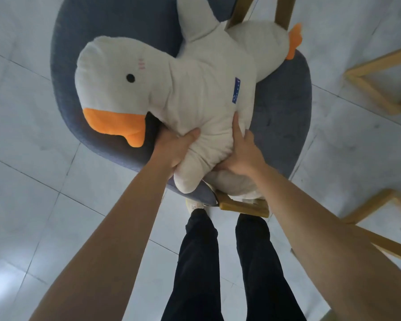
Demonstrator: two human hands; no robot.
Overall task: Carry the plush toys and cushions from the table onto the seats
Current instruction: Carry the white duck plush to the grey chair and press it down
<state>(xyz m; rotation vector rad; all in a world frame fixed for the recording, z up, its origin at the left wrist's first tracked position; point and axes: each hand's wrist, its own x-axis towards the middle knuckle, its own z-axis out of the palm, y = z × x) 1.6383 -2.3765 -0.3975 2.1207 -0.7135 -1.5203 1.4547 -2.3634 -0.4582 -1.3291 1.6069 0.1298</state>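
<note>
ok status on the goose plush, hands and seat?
Left hand, right hand both gripping goose plush. Plush lying on grey chair seat. Nothing in the way.

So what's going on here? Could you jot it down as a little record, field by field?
toy: white plush duck, orange beak, blue tag
resting on: grey-blue chair seat, wooden legs
left hand: grip on the duck's body, near the beak
right hand: grip on the duck's lower body
floor: pale tiles
person: standing at the chair, dark trousers
nearby: more wooden frames at right
table: not in view
</note>
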